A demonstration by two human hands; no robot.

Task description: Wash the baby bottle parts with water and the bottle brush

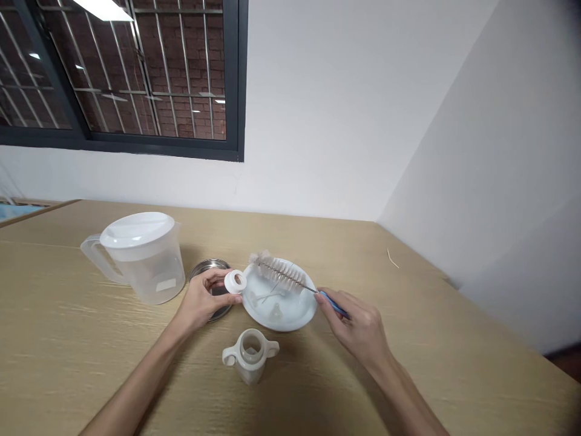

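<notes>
My left hand (204, 297) pinches a white ring-shaped cap (235, 281) at the left rim of a white bowl (279, 324). In my right hand (358, 324) is the blue handle of a bottle brush (284, 275), its bristles over the bowl and pointing left. Small clear pieces lie in the bowl, too indistinct to name. Nearer to me stands an open bottle (251, 357) with two white side handles, upright between my forearms. A round metal dish (209, 264) sits partly hidden behind my left hand.
A translucent lidded pitcher (152, 266) stands on the wooden table (431, 339) at the left, its handle facing left. A thin pale strip (393, 258) lies at the right. Behind the table are a white wall and a barred window (149, 72).
</notes>
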